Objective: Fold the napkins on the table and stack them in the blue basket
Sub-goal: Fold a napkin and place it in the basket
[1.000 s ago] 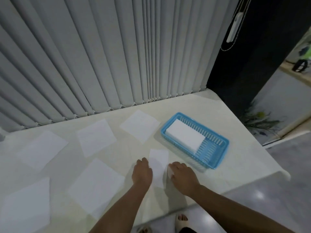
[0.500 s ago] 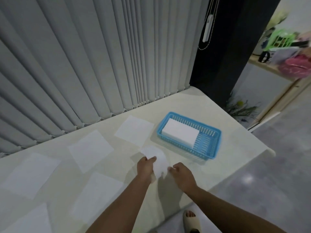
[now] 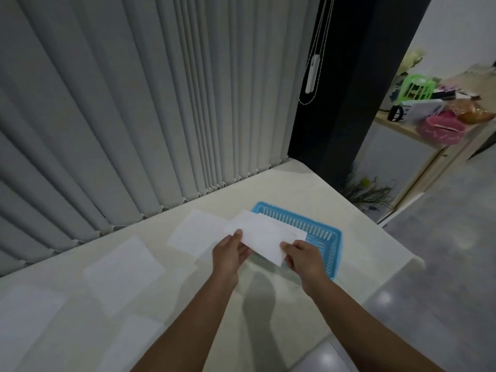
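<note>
Head view, from largest to smallest. Pale grey vertical blinds (image 3: 134, 103) close off the back of the scene. Below them I see the cream, smooth-topped table (image 3: 335, 200), on which unfolded white paper napkins (image 3: 123, 269) lie flat and apart from one another. The blue slotted plastic basket (image 3: 319, 232) stands near the table's right edge. What it holds is hidden from me.

The folded white paper napkin (image 3: 264, 237) is held in the air over the basket's left half, clear of the table. My left hand (image 3: 228, 253) pinches its left end with the thumb on top, and my right hand (image 3: 306, 259) pinches its near right corner.

I judge the napkin very light, soft and limp. It would sag or fall open if held at one point, and it would tear or crease under a hard pull. It is best held as it is now, at two ends along the folded edge, with a light pinch, and then lowered flat.

I can read no brand, label or writing anywhere in the view.
</note>
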### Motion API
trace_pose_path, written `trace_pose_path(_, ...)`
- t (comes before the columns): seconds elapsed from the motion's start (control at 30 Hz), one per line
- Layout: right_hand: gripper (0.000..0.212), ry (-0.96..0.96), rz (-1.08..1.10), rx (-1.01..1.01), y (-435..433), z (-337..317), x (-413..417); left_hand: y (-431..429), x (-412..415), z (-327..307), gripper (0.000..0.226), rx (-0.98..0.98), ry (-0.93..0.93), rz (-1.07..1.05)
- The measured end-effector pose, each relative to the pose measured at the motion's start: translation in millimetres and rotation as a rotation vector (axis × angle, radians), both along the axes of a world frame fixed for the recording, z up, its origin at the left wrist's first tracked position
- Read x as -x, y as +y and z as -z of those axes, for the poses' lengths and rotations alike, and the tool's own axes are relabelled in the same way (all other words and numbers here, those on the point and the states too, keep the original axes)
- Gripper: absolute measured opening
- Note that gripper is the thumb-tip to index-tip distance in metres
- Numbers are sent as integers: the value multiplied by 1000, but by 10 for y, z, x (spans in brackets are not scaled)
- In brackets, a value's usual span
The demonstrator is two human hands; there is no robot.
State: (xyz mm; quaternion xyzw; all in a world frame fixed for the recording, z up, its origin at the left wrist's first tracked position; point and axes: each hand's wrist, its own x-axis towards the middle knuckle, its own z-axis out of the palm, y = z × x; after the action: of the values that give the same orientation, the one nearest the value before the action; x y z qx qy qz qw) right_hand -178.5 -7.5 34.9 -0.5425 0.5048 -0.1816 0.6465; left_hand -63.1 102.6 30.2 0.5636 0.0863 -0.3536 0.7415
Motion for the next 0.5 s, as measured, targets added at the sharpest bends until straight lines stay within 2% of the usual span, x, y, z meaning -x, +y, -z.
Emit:
trace_pose_path(0.07, 38, -4, 23, 0, -185, 4, 0, -177, -79, -43, 8, -36, -59, 59)
trace_pose_path(0.17, 33, 8, 46, -7, -420, 25, 2, -379, -250, -49, 21, -171, -179, 102)
trace_pose_path(0.3, 9, 59, 36, 24, -649, 139, 16, -487, -524, 64, 26, -439, -364, 174)
trace_pose_path(0.4, 9, 121, 31, 35, -754, 283, 40, -486, -633, 195, 27, -642, -461, 270)
trace_pose_path(0.5, 18, 208, -28, 87, -773, 373, 29, -540, -653, 308, 32, -675, -447, 323)
